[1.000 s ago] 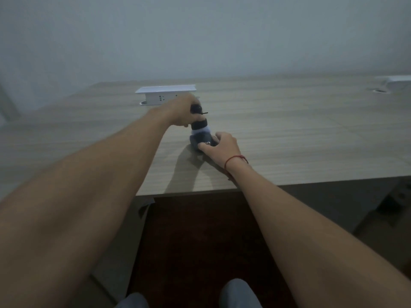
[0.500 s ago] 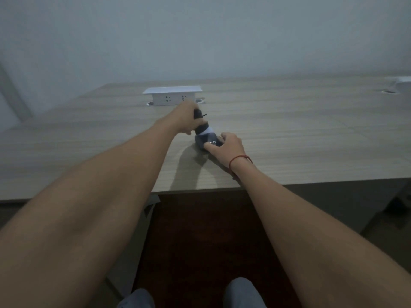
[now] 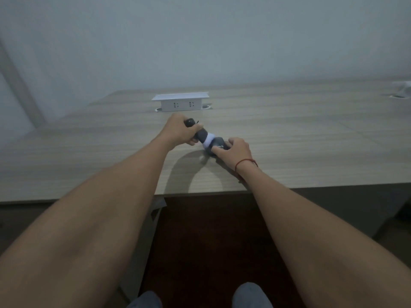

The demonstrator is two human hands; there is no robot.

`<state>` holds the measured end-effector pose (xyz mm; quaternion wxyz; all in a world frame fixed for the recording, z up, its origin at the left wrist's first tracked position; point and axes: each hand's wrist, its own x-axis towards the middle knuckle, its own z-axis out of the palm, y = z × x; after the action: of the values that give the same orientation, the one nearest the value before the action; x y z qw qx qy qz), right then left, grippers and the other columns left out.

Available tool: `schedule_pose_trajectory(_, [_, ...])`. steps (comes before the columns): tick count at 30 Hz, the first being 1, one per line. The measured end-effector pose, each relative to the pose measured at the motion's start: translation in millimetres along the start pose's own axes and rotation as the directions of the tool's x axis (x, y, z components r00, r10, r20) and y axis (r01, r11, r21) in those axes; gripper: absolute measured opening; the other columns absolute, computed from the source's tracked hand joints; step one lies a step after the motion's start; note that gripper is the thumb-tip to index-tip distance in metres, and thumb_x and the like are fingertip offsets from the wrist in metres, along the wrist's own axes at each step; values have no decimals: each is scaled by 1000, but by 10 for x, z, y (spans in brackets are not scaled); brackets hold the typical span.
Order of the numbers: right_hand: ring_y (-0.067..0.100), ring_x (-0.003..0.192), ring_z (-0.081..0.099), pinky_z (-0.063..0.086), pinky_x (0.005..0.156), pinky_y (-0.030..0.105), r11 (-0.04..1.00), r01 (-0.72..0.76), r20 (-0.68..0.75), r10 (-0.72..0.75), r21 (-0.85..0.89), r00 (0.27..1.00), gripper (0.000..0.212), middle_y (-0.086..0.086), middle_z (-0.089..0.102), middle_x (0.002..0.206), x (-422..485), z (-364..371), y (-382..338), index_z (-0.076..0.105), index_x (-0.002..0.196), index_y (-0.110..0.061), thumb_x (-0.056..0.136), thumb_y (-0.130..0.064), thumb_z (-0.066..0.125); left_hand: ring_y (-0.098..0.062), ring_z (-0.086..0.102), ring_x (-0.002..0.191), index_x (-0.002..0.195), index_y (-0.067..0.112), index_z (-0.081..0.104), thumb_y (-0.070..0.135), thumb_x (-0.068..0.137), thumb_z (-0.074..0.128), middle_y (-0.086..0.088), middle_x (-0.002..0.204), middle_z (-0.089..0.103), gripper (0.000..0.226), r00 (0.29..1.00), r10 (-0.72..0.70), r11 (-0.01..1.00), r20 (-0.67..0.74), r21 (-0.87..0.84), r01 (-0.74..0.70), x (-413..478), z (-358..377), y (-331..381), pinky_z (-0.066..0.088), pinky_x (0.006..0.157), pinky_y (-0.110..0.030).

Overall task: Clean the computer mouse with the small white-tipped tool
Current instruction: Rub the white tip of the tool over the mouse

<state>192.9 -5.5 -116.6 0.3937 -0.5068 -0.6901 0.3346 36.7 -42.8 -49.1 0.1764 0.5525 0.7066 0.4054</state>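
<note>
A dark computer mouse (image 3: 216,146) lies on the wooden desk (image 3: 289,141) near its front edge. My right hand (image 3: 235,151) grips it from the right and partly covers it. My left hand (image 3: 181,133) is closed around a dark cylindrical tool (image 3: 199,134) that slants down to the right. Its white tip (image 3: 209,140) rests against the left side of the mouse.
A white pop-up socket box (image 3: 180,102) stands on the desk behind my hands. Another white fitting (image 3: 402,91) sits at the far right edge. The desk's front edge runs just behind my forearms, with my knees below it.
The tool has tilted from nearly upright to slanting right, with its white tip lower against the mouse's left side. My head has turned slightly, shifting the view.
</note>
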Motion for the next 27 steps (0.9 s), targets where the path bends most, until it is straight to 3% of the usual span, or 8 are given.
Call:
schedule_pose_trajectory(4, [19, 70, 56, 49, 65, 34, 1000, -4, -15, 4, -8, 1000, 26, -1, 56, 71, -18, 35, -14, 53, 73, -19, 72, -38, 70, -36, 74, 74, 84, -6, 66, 19, 90, 64, -30, 83, 71, 26, 999, -44, 992, 22, 116, 41, -64, -14, -102, 61, 74, -45])
schedule_pose_trajectory(8, [21, 73, 59, 48, 64, 33, 1000, -20, -47, 19, -17, 999, 29, 2, 62, 78, -33, 65, -45, 57, 76, -17, 68, -41, 70, -34, 70, 67, 84, -6, 64, 15, 89, 66, -29, 81, 69, 22, 996, -75, 996, 49, -42, 77, -121, 1, -129, 61, 78, -45])
schedule_pose_trajectory(11, [21, 74, 58, 48, 66, 33, 999, -27, -54, 25, -32, 998, 25, 2, 61, 79, -40, 76, -65, 56, 78, -18, 71, -38, 70, -28, 67, 61, 79, -1, 63, 15, 89, 66, -26, 80, 68, 19, 993, -107, 993, 50, -45, 109, -181, 55, -184, 62, 71, -38])
schedule_pose_trajectory(17, [22, 76, 60, 52, 69, 35, 999, -31, -72, 29, -25, 997, 25, 3, 63, 81, -67, 92, -72, 59, 82, -17, 72, -37, 69, -32, 72, 67, 84, -8, 68, 18, 84, 70, -23, 80, 71, 26, 984, -129, 973, -126, -206, 102, -199, 122, -224, 62, 71, -37])
schedule_pose_trajectory(20, [23, 79, 61, 55, 75, 40, 999, -37, -68, 35, -25, 997, 27, 4, 65, 85, -65, 101, -66, 60, 86, -17, 70, -39, 68, -26, 67, 68, 83, -2, 66, 23, 84, 69, -15, 81, 68, 26, 971, -146, 985, -192, -121, 124, -206, 217, -331, 52, 53, -28])
schedule_pose_trajectory(24, [24, 81, 61, 53, 73, 38, 999, -32, -60, 30, -42, 998, 27, 6, 64, 88, -70, 87, -71, 58, 85, -16, 73, -38, 68, -36, 66, 85, 74, 1, 58, 36, 83, 64, -22, 92, 67, 37, 940, -147, 981, -309, 78, 179, -191, 271, -416, 38, 60, -30])
schedule_pose_trajectory(27, [26, 83, 58, 48, 70, 34, 998, -37, -57, 34, -50, 998, 28, 6, 60, 92, -89, 63, -69, 52, 81, -16, 73, -40, 65, -35, 65, 91, 87, -2, 64, 45, 78, 62, -19, 97, 67, 48, 943, -174, 958, -282, 172, 228, -188, 284, -467, 40, 63, -31])
